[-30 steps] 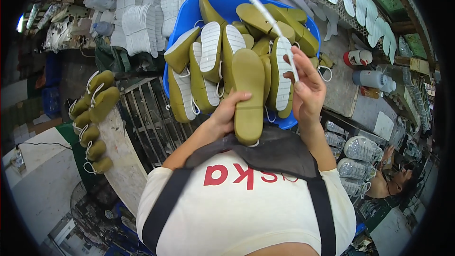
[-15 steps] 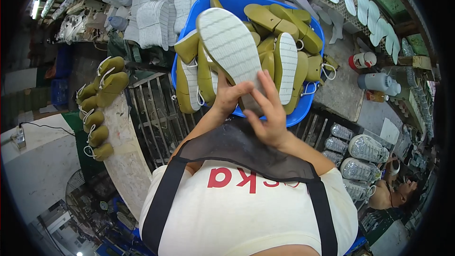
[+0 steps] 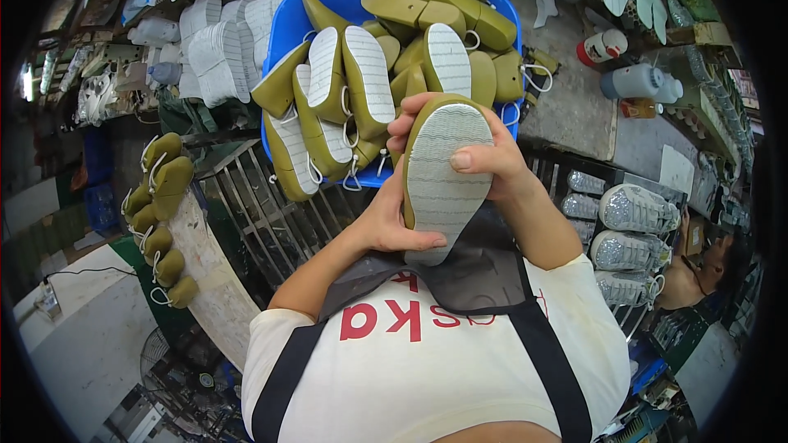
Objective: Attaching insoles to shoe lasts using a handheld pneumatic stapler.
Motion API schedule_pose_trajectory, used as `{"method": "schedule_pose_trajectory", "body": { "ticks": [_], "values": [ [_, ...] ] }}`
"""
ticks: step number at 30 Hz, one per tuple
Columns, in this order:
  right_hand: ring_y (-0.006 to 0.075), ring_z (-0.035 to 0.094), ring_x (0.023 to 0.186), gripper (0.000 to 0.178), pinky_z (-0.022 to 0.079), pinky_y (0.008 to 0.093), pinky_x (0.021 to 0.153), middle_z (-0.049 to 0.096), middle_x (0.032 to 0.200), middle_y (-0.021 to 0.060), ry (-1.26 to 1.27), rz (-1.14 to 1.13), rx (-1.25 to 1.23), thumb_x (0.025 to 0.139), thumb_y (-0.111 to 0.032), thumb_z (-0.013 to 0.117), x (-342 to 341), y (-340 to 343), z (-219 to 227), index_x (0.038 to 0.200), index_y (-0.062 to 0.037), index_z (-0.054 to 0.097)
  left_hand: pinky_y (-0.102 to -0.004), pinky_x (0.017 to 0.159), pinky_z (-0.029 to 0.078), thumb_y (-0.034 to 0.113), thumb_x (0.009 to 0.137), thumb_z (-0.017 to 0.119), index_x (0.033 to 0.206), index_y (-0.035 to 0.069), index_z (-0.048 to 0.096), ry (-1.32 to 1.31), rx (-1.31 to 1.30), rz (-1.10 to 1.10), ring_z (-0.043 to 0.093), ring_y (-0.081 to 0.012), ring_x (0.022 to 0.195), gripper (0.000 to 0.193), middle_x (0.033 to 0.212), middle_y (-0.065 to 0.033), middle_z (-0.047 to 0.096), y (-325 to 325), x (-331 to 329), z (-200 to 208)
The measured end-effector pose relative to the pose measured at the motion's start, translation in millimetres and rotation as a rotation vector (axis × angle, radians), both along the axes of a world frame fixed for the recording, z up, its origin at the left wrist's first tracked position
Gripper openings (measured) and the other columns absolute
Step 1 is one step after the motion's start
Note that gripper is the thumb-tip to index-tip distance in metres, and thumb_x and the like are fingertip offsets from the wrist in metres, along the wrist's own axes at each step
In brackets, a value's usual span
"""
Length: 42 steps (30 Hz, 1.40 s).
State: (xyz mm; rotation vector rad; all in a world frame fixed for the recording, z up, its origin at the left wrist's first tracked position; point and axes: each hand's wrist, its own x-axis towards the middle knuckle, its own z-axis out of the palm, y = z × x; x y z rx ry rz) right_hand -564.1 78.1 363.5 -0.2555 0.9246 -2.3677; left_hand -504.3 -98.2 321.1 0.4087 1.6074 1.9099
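An olive shoe last is held sole-up before my chest, with a white, wavy-lined insole lying on its bottom. Its rounded end points away from me. My left hand grips the near left side, thumb on the lower part of the insole. My right hand wraps the far right side with its thumb pressed on the insole; fingertips, apparently of this hand, show past the last's left edge. Beyond is a blue tub heaped with olive lasts, several bearing white insoles and cord loops.
Corded lasts line a pale bench on the left. Stacked white insoles lie at the far left. Silvery-white shoes stand on a rack at right, near another person. Bottles stand on the far-right ledge.
The last with its insole has come back from over the tub toward my chest and turned more upright. My right hand has moved up its side and closed around it. The whole view has shifted.
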Motion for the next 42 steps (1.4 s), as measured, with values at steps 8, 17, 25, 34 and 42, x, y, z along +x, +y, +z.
{"method": "schedule_pose_trajectory", "body": {
  "ticks": [8,17,25,34,42],
  "values": [
    [0.0261,0.062,0.102,0.063,0.050,0.0378,0.091,0.063,0.109,0.0166,-0.102,0.025,-0.063,0.069,-0.022,0.068,-0.1,7.7,-15.1,0.123,0.0044,0.051,-0.0380,0.103,0.035,0.028,0.058,0.081,0.141,0.001,0.027,-0.094,-0.071,0.028,0.046,-0.0258,0.121,0.102,0.130,-0.0149,0.046,8.7,7.3,-13.7],
    [0.0273,0.055,0.112,0.036,0.045,0.0395,0.096,0.056,0.121,0.0181,0.048,-0.928,0.163,0.097,-0.025,0.048,-64.1,106.9,-124.4,0.121,0.0010,0.051,-0.0343,0.093,0.044,0.016,0.068,0.075,0.126,-0.003,0.048,-0.342,-0.060,0.345,0.057,-0.0210,0.105,0.067,0.113,-0.0110,0.060,-3.7,39.7,-28.1],
    [0.0381,0.047,0.119,0.075,0.042,0.0453,0.097,0.050,0.125,0.0262,-0.340,-0.466,2.127,0.065,-0.043,0.080,-118.3,233.5,-331.7,0.116,0.0058,0.057,-0.0339,0.067,0.053,0.036,0.069,0.070,0.112,-0.004,0.052,-0.512,-0.187,0.704,0.063,-0.0233,0.077,0.062,0.091,-0.0152,0.061,-9.4,58.4,-42.2],
    [0.0151,0.058,0.067,0.040,0.044,0.0239,0.059,0.065,0.084,0.0108,-0.423,-0.753,0.708,0.078,-0.004,0.068,-2.3,187.2,-175.8,0.115,-0.0013,0.052,-0.0350,0.096,0.043,0.015,0.074,0.070,0.136,-0.002,0.033,-0.446,-0.067,0.471,0.054,-0.0222,0.111,0.075,0.123,-0.0144,0.053,-6.4,-1.8,-36.4],
    [0.0181,0.066,0.078,0.034,0.052,0.0305,0.075,0.067,0.086,0.0038,0.542,-0.324,1.186,0.080,-0.016,0.070,36.3,122.7,-8.1,0.110,-0.0032,0.060,-0.0376,0.099,0.040,0.018,0.076,0.069,0.140,0.000,0.022,-0.297,0.049,0.143,0.051,-0.0233,0.114,0.082,0.125,-0.0152,0.050,10.7,-42.4,-37.8]
  ]
}}
